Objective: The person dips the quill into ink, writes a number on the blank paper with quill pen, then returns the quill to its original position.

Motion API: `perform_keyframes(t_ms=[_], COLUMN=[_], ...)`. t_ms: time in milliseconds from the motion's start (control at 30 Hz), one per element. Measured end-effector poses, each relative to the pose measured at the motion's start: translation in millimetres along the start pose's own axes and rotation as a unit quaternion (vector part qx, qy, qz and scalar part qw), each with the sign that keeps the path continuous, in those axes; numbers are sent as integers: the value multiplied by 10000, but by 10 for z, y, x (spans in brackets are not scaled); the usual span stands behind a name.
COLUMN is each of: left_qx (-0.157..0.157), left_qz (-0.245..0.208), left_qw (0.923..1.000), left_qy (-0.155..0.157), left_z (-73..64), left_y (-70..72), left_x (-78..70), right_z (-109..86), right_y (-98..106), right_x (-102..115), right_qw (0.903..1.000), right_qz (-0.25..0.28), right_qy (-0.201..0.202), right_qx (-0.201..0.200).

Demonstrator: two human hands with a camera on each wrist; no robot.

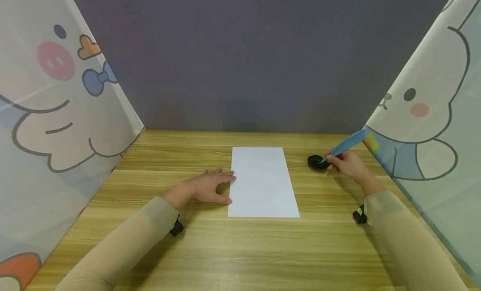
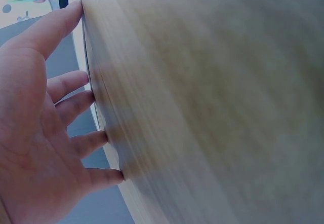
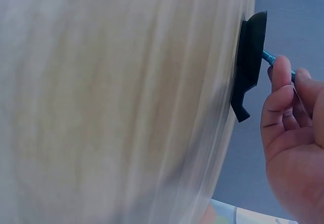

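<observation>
A white sheet of paper point(image 1: 263, 182) lies on the wooden table. My left hand point(image 1: 210, 187) rests at its left edge, fingers spread, thumb and some fingertips touching the paper. In the left wrist view those fingertips point(image 2: 81, 145) press down on the surface. To the right of the paper sits a small black dish point(image 1: 315, 162). My right hand point(image 1: 350, 163) pinches a blue feather quill pen point(image 1: 348, 143) between thumb and fingers, its tip down in the dish. The right wrist view shows the pen's teal shaft point(image 3: 268, 57) at the dish's rim point(image 3: 264, 26).
The wooden table point(image 1: 255, 253) ends at a dark grey panel point(image 1: 240, 61) behind. Cloths with cartoon animals hang at the left point(image 1: 30, 157) and right point(image 1: 432, 115). Small black devices are worn at both wrists.
</observation>
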State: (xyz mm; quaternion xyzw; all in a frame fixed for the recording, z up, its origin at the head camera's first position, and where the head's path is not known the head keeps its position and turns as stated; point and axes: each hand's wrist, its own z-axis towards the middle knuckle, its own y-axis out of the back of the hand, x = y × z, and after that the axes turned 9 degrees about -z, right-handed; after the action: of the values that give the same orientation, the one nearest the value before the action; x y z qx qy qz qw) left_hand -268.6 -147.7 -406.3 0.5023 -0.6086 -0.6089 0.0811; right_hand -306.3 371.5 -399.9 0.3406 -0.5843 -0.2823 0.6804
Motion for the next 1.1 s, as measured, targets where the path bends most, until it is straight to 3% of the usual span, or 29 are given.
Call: perform_keyframes(t_ms=[600,867,1100], left_qx=[-61,-60,-49], left_qz=[-8,11,26], left_qw=[10000,10000,10000], left_qy=[-7,-14,12], left_z=[1,7,18], left_y=[-15,-16,-18], left_x=[14,18,25], right_z=[5,-6,61], right_y=[37,12,-40], right_x=[-9,97,337], right_qw=[9996,9994,9986], right_qz=[242,303,520], right_qy=[-122,50,-23], right_qx=[54,-180,-129])
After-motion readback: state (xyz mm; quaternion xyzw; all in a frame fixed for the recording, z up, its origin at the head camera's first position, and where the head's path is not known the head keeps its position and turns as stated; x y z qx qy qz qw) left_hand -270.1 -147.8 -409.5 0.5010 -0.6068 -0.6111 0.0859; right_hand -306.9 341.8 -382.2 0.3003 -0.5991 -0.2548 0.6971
